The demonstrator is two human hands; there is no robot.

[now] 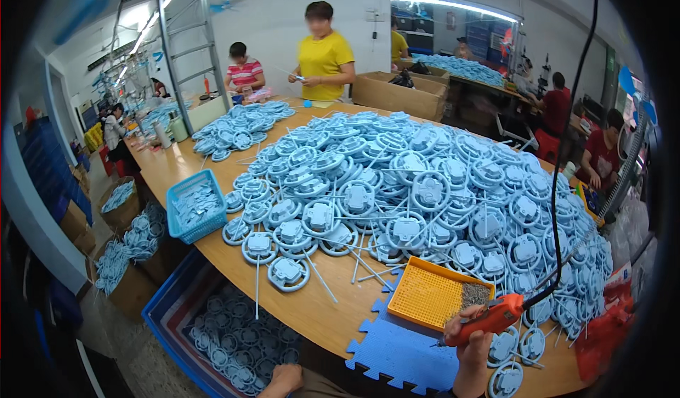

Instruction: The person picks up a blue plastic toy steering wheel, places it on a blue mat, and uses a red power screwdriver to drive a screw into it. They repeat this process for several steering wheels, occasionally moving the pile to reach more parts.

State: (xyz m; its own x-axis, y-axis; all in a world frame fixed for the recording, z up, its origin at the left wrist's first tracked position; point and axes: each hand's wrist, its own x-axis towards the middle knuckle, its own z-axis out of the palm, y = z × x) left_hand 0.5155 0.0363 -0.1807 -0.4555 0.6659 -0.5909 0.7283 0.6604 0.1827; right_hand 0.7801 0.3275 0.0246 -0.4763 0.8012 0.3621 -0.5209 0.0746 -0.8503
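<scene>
My right hand point(470, 341) is wrapped round an orange electric screwdriver point(490, 320), its tip pointing left over a blue foam mat point(397, 348). A black cord rises from the tool's back end. Just beyond the mat sits a yellow-orange perforated tray point(428, 295) with a heap of small screws point(476, 296) at its right end. My left hand point(285, 379) is low at the lower edge, by the bin of parts under the table; its fingers are mostly hidden. A large pile of light-blue round plastic fan-like parts point(358, 198) with thin rods covers much of the table.
A blue basket point(196, 231) of small blue pieces stands at the table's left edge. Below it is a lined bin point(177, 306) of round parts. Cardboard boxes point(127, 270) stand on the floor at left. Several people work around the room, one in a yellow shirt point(326, 61) across the table.
</scene>
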